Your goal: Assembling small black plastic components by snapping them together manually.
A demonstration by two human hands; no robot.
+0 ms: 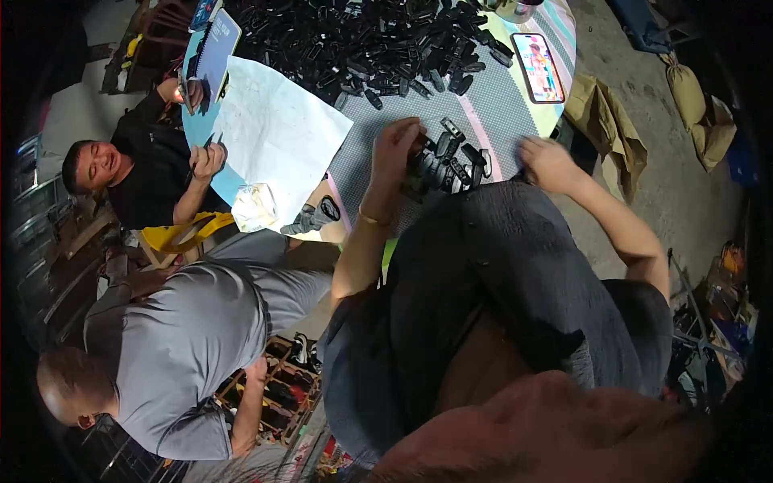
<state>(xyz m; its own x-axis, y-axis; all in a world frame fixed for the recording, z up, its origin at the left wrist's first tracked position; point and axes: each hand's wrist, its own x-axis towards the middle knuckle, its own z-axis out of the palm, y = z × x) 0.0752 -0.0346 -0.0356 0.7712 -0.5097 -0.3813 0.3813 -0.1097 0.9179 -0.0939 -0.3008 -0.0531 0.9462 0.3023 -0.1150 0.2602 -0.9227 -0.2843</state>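
Note:
My left hand [394, 149] is over the table, its fingers curled in at the left side of a small pile of black oblong pieces [449, 161], some with silvery parts. Whatever its fingertips hold is hidden. On the other side of that pile, at the table's near right edge, my right hand [551, 165] has its fingers bent downward; their tips and anything in them cannot be made out. Farther back lies a large heap of similar black pieces [354, 44]. The exact kind of these pieces is too small to tell.
A white paper sheet [274, 121] and spiral notebook [219, 52] lie left on the round table [503, 97]; a lit phone [538, 68] lies right. A person in black [153, 161] sits there; another in grey [185, 338] is nearer. A brown paper bag [604, 133] stands beyond the right edge.

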